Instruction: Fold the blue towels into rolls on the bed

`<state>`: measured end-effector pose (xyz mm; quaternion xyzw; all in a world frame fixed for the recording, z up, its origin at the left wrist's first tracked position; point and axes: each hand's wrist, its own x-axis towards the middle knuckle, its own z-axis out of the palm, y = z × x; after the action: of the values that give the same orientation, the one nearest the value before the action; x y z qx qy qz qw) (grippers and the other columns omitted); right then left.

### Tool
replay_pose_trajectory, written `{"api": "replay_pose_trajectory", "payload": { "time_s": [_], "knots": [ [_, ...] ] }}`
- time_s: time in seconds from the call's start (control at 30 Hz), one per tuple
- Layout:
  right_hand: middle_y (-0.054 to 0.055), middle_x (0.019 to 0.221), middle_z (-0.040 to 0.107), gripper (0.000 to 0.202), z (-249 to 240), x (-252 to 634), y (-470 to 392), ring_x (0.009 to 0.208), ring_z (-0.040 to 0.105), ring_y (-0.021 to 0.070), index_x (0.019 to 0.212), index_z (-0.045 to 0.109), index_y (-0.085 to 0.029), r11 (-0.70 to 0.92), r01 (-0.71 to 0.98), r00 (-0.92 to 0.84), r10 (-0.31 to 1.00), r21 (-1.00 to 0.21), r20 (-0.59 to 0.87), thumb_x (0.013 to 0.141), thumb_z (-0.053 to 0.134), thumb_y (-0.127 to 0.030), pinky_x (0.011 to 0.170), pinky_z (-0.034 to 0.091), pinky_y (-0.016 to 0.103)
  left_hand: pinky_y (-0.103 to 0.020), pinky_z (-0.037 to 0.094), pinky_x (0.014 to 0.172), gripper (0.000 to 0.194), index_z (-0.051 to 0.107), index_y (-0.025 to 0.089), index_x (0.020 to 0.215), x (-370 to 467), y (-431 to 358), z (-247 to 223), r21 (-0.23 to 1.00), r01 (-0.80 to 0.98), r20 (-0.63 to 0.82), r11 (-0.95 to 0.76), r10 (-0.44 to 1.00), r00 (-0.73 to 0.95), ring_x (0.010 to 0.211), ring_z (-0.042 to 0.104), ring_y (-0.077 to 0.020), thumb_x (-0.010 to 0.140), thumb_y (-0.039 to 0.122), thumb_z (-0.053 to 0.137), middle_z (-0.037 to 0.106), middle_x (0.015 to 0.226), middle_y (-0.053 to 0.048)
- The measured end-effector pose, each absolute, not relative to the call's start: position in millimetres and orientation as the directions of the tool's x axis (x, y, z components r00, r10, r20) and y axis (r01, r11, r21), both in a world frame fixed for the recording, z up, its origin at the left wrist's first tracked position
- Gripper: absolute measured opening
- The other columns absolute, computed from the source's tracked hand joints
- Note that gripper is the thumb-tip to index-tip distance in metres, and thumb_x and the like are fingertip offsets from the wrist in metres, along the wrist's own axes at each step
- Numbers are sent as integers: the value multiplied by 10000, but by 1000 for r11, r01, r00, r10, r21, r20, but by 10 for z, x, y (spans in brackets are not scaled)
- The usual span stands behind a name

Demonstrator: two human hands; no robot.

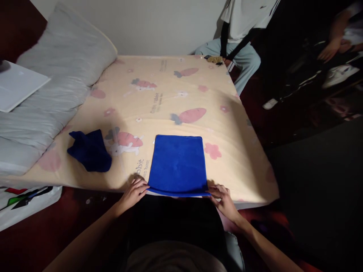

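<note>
Forearms (pixel 93 234) at lower frame: left hand (pixel 135 192), right hand (pixel 225 200) pinch the flat blue cloth (pixel 178 164); I'd keep its edge taut.

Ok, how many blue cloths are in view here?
2. The flat cloth lies at the near edge of the bed, its near corners in the left hand and right hand; the crumpled cloth lies on the bed, farther left. Any beneath these would be hidden.

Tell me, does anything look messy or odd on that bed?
A crumpled cloth at left on the bed looks untidy compared with the square cloth, spread mostly flat. No spill or damage shows.
</note>
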<state>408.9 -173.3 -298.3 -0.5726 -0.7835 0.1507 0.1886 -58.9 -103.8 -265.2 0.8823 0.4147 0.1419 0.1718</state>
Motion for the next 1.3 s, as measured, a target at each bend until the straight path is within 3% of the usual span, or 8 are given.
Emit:
{"api": "replay_pose_trajectory", "payload": {
  "time_s": [0.17, 0.3, 0.47, 0.67, 0.8, 0.93, 1.1, 1.3],
  "knots": [
    [86, 966, 705, 402, -3093, 4062, -1629, 923, 644, 275, 922, 748, -265, 192, 790, -164, 981, -582, 101, 993, 443, -516, 768, 536, 434, -289, 548, 743, 178, 710, 194, 836, -487, -911, -2774, 681, 664, 20, -308, 914, 404, 804, 651, -167, 910, 283, 575, 694, 850, -47],
    [75, 872, 693, 397, -3184, 4022, -1588, 836, 641, 257, 899, 716, -239, 96, 791, -71, 995, -605, 66, 989, 440, -510, 729, 533, 402, -238, 475, 587, 225, 646, 183, 735, -419, -856, -2850, 647, 735, -55, -204, 948, 312, 627, 578, -132, 894, 305, 542, 625, 696, -3],
    [104, 1021, 681, 381, -3261, 3944, -1569, 903, 614, 268, 1091, 686, -215, 139, 893, -90, 987, -428, 134, 992, 396, -441, 754, 488, 396, -287, 458, 696, 176, 530, 205, 631, -318, -863, -2862, 563, 800, -36, -206, 962, 272, 693, 554, -159, 805, 202, 561, 556, 694, 2],
    [144, 1096, 652, 422, -3093, 3809, -1652, 960, 583, 303, 1362, 540, -194, 140, 955, -78, 969, -263, 233, 981, 414, -327, 827, 451, 433, -342, 470, 755, 67, 526, 231, 779, -248, -942, -2866, 369, 892, 76, -261, 965, 251, 758, 570, -203, 803, 185, 569, 569, 779, -16],
    [137, 1421, 548, 683, -2904, 3252, -1733, 1285, 496, 283, 1568, 292, -180, 438, 874, -397, 893, -209, 214, 897, 365, -82, 1035, 391, 437, -335, 482, 725, 65, 520, 232, 795, -256, -934, -2909, 367, 894, 88, -258, 966, 243, 750, 582, -202, 795, 185, 566, 578, 783, -15],
    [105, 1604, 315, 725, -2889, 2385, -1644, 1492, 250, 249, 1596, 153, -96, 674, 698, -637, 739, -244, 217, 911, 391, -131, 1179, 291, 419, -339, 498, 725, 53, 557, 229, 837, -266, -921, -2908, 356, 894, 118, -271, 962, 245, 747, 597, -204, 806, 186, 559, 599, 776, -16],
    [141, 1595, 303, 663, -3166, 1839, -1456, 1489, 273, 254, 1589, 144, -74, 590, 752, -520, 805, -294, 286, 1000, 402, -238, 1181, 327, 451, -429, 505, 918, 281, 602, 187, 1168, -146, -1109, -2820, 225, 890, 225, -396, 910, 348, 1055, 637, -275, 922, 191, 466, 691, 1099, -121],
    [167, 1582, 321, 631, -3309, 1861, -1442, 1494, 256, 273, 1555, 265, -45, 605, 731, -545, 796, -314, 264, 1004, 448, -292, 1190, 334, 476, -420, 339, 1179, 671, 122, 113, 1596, 79, -1440, -2948, 149, 720, 140, -678, 735, 663, 1459, 375, -228, 957, 144, 323, 369, 1590, -150]
  ]
}}
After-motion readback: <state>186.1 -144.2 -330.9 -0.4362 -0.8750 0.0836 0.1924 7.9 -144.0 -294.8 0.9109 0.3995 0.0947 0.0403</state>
